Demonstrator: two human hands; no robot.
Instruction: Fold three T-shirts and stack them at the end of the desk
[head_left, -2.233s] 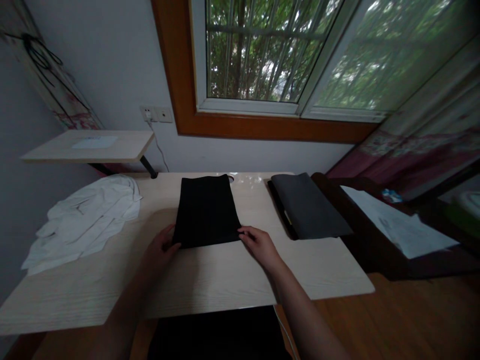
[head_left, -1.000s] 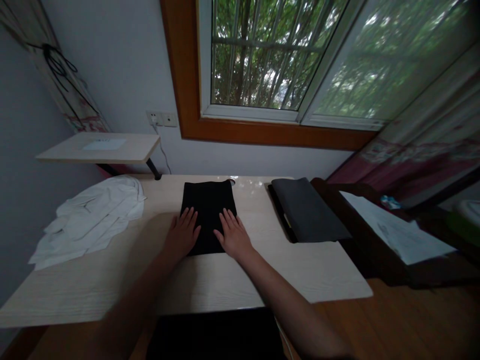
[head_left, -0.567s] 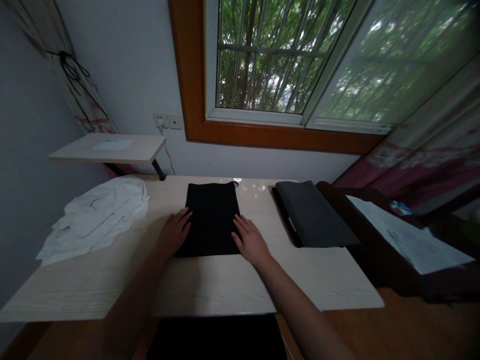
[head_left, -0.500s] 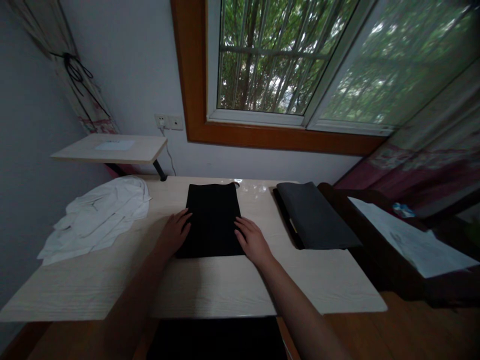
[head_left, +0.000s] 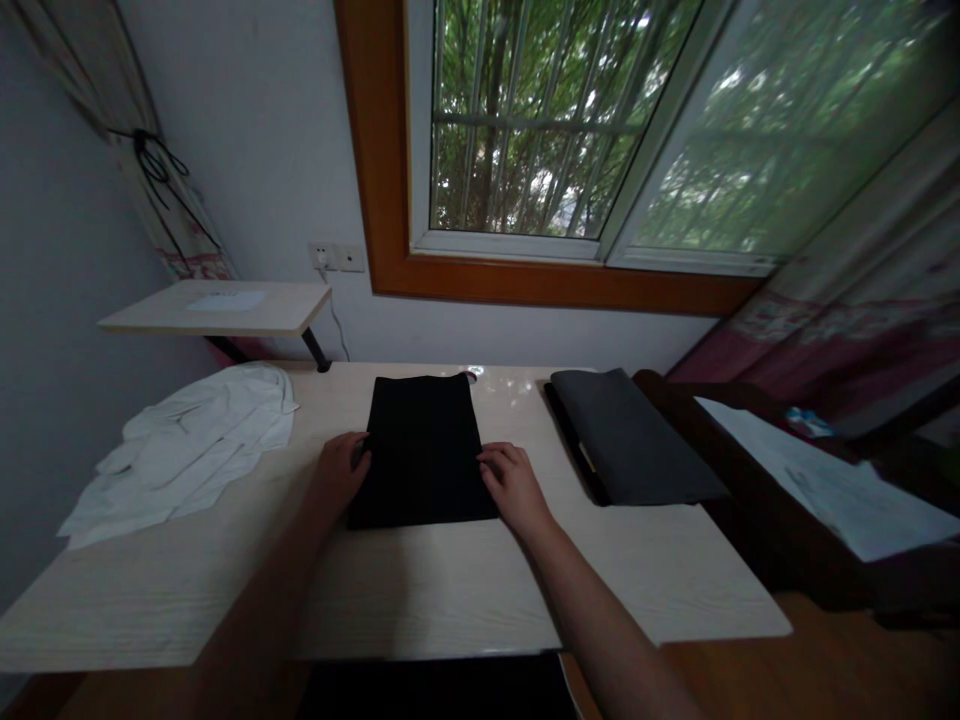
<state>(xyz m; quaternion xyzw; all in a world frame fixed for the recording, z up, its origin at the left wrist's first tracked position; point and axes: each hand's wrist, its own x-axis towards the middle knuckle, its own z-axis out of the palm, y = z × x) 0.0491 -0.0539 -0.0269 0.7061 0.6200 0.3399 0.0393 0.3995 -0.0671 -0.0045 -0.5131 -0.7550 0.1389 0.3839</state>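
Observation:
A folded black cloth (head_left: 424,455), roughly rectangular, lies flat on the light wooden table (head_left: 450,590) in front of me. At its left edge my left hand (head_left: 341,475) has its fingers curled, with thumb and fingertips closed on the fabric. Across from it, my right hand (head_left: 516,485) grips the right edge in the same way, fingertips bent in at the cloth's side. The fabric under the fingertips is hidden, and its layers are too dark to make out.
A crumpled white cloth (head_left: 187,440) lies at the left, below a small raised shelf (head_left: 277,312). To the right are folded dark grey cloths (head_left: 630,440). Beyond the table's right end, a white sheet (head_left: 817,480) rests on a dark brown surface. A window stands behind.
Both hands have gone from lying with fingers stretched over the black cloth to curling at its side edges. The view has tilted slightly; the cloth keeps its place.

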